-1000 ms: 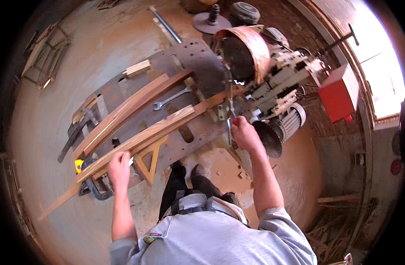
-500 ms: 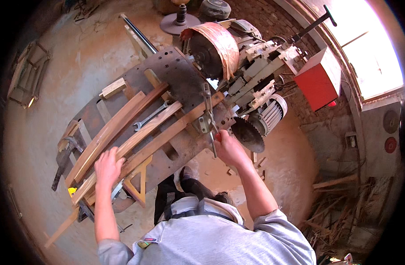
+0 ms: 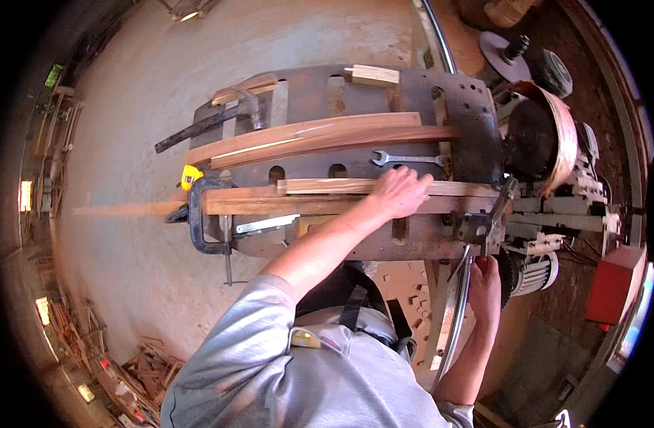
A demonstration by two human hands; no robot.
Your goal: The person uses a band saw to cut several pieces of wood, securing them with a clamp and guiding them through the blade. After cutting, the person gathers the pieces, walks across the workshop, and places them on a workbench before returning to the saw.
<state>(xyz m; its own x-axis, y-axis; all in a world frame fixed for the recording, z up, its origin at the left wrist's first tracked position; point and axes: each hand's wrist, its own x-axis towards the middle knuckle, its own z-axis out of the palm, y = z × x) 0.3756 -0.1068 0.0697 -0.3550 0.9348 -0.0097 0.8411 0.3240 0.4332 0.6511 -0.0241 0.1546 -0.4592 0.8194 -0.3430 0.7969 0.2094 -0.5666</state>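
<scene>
Your left hand (image 3: 402,192) lies over the pale strip (image 3: 327,186), grip closure unclear; right hand (image 3: 486,284) curled round the lever handle (image 3: 482,265). Strip already set along the longer board (image 3: 259,202) on the desk (image 3: 384,247); whether clamped down, can't tell.

Wrench (image 3: 410,158) on table (image 3: 380,104), behind wood strip (image 3: 327,186); hammer (image 3: 207,127) left of both.

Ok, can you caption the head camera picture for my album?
Left grip resting on a pale wooden strip, right grip closed on a metal lever, at a slotted metal table.
</scene>
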